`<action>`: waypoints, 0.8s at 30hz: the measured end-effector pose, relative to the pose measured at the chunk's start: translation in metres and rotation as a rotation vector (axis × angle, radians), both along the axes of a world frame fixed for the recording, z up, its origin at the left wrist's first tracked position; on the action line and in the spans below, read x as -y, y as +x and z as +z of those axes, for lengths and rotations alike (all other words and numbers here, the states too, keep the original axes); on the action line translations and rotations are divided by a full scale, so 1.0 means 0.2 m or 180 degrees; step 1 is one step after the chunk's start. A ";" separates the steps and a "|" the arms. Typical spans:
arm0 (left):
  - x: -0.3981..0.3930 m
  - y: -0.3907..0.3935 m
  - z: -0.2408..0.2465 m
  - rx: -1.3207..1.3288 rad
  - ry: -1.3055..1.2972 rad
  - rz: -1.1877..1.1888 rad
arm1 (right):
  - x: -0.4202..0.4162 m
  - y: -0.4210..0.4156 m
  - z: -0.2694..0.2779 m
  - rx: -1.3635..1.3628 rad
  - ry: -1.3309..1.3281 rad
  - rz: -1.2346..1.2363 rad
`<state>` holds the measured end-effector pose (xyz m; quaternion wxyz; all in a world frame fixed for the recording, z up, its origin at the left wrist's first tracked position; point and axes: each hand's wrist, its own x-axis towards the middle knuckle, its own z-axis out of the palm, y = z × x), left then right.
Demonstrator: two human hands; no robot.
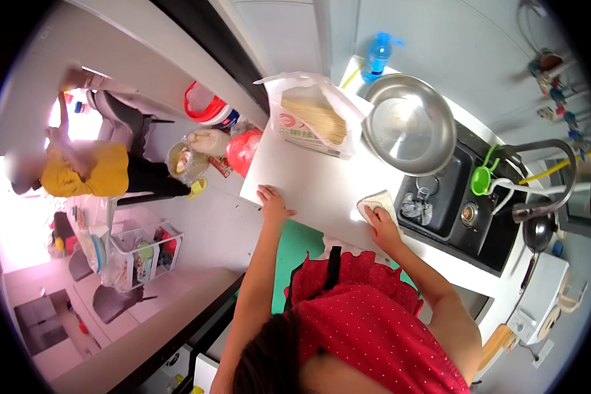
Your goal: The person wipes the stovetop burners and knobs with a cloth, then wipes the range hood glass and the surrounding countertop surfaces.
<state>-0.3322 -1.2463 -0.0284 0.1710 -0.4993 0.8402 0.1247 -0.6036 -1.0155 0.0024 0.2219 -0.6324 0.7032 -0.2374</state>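
My right hand (384, 227) presses a folded white cloth (380, 203) onto the white countertop (320, 184), just left of the sink. My left hand (274, 206) rests at the countertop's front left corner, fingers apart, holding nothing. Beyond the hands, an open plastic bag of dried noodles (320, 115) lies on the counter. To its right a large stainless steel pan (410, 124) sits partly over the edge of the black sink (448, 197). Clear glassware (418, 207) lies in the sink basin, and a green strainer or ladle (481, 178) is near the tap.
A blue plastic bottle (377, 58) stands against the back wall. A black frying pan (538, 231) lies right of the sink. On the floor at left are a red plastic bag (245, 151) and a bucket (209, 106). A person in a yellow shirt (86, 167) stands farther left, near a white rack (147, 256).
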 end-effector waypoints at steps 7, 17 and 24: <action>-0.03 -0.01 0.08 -0.0167 -0.0057 0.0182 | 0.34 0.15 -0.01 0.0209 -0.0051 0.0586; -0.04 -0.05 0.17 0.0357 -0.0284 -0.0124 | 0.81 0.40 -0.08 0.0321 -0.0413 0.0500; -0.03 -0.03 0.16 0.0446 -0.0294 -0.0226 | 1.07 0.66 -0.18 -0.0164 -0.0707 0.0047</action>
